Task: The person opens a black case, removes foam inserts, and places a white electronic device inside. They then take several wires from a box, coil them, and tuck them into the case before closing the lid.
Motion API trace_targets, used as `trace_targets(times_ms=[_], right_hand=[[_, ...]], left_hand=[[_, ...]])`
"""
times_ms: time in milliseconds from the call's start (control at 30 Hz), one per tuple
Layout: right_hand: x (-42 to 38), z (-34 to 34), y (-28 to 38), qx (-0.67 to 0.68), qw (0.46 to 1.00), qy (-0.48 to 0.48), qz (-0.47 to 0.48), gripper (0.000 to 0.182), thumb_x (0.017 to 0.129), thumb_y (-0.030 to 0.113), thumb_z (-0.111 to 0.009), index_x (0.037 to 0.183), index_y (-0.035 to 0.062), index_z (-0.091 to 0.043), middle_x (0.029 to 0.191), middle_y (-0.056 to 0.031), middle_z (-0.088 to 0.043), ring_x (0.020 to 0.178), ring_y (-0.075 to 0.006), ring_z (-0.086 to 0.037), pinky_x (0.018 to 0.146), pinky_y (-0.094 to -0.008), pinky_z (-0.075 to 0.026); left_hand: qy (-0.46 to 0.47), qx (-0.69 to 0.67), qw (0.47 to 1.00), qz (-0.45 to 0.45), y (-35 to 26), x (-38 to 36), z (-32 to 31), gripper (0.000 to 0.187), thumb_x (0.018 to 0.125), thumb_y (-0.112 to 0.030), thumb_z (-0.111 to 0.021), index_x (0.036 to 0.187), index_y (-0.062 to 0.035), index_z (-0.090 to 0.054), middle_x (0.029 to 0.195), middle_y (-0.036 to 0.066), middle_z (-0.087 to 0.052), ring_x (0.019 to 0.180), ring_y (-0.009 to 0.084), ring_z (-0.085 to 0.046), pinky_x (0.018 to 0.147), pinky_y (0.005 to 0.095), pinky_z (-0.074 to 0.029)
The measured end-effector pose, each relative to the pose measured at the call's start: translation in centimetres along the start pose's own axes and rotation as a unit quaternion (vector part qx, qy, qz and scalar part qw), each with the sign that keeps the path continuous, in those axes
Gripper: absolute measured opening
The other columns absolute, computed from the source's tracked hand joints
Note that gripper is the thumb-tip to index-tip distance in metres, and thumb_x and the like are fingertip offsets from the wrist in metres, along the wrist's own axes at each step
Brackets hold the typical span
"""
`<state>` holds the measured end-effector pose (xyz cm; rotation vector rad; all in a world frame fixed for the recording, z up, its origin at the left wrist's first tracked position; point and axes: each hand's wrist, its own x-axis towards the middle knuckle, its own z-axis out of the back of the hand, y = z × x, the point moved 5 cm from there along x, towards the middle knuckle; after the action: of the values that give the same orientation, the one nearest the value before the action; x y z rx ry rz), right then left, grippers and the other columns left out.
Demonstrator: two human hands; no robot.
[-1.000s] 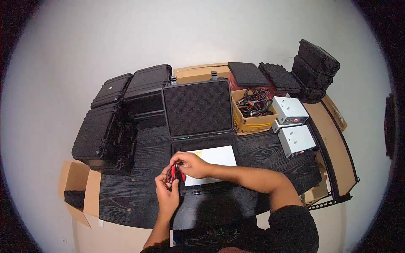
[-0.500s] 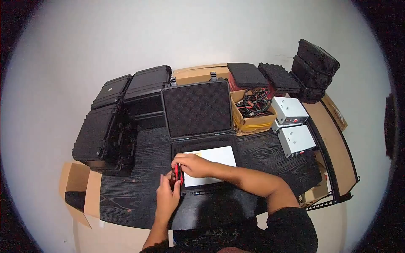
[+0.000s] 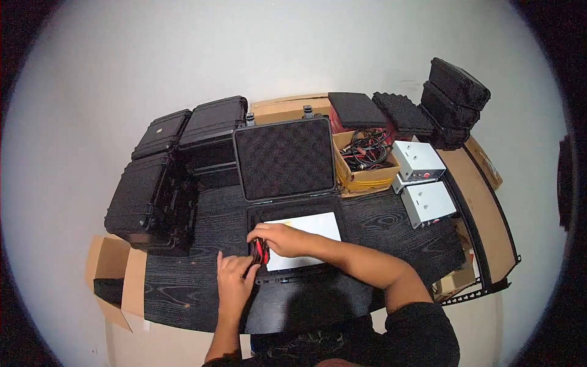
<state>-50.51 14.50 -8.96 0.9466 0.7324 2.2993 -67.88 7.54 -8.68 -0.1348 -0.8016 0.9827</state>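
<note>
The right hand point(image 3: 282, 240) pinches the cables point(image 3: 261, 252) at the left of the open case point(image 3: 284, 158), beside its white box point(image 3: 317, 226). The left hand point(image 3: 232, 276) is by the case's left edge, its grip unclear.

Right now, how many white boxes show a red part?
2: an upper white box beside the carton of cables, and another white box lower in the picture. Others may be hidden.
</note>
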Motion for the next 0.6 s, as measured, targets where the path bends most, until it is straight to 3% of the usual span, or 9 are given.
trace_targets(times_ms=[167, 367, 600], right_hand=[[0.0, -0.2, -0.4, -0.003, 0.999, 0.024, -0.024, 0.034, 0.087, -0.01, -0.049, 0.115, 0.0033, -0.062, 0.109, -0.019, -0.063, 0.105, -0.0385, -0.065, 0.093, -0.0438, -0.053], [0.1, 0.4, 0.3, 0.045, 0.994, 0.02, -0.101, 0.026, 0.082, -0.01, -0.053, 0.104, 0.0023, -0.061, 0.1, -0.0171, -0.061, 0.097, -0.0365, -0.067, 0.084, -0.0432, -0.055], [0.1, 0.6, 0.0, 0.003, 0.998, 0.002, -0.066, 0.028, 0.079, -0.009, -0.057, 0.104, 0.0033, -0.061, 0.1, -0.0164, -0.062, 0.097, -0.0363, -0.067, 0.081, -0.0432, -0.054]], left_hand=[[0.007, 0.013, 1.0, -0.021, 0.1, -0.2, -0.5, 0.021, 0.079, -0.013, -0.084, 0.098, -0.0082, -0.077, 0.093, 0.007, -0.076, 0.094, 0.0249, -0.071, 0.121, 0.0609, -0.027], [-0.016, -0.016, 0.999, -0.023, 0.2, -0.2, -0.8, 0.019, 0.081, -0.013, -0.083, 0.099, -0.0094, -0.079, 0.094, 0.007, -0.078, 0.096, 0.0242, -0.074, 0.122, 0.0623, -0.021], [-0.004, 0.001, 0.999, -0.032, -0.1, 0.2, -1.0, 0.016, 0.082, -0.015, -0.083, 0.097, -0.0096, -0.078, 0.097, 0.005, -0.078, 0.103, 0.0246, -0.074, 0.122, 0.0651, -0.017]])
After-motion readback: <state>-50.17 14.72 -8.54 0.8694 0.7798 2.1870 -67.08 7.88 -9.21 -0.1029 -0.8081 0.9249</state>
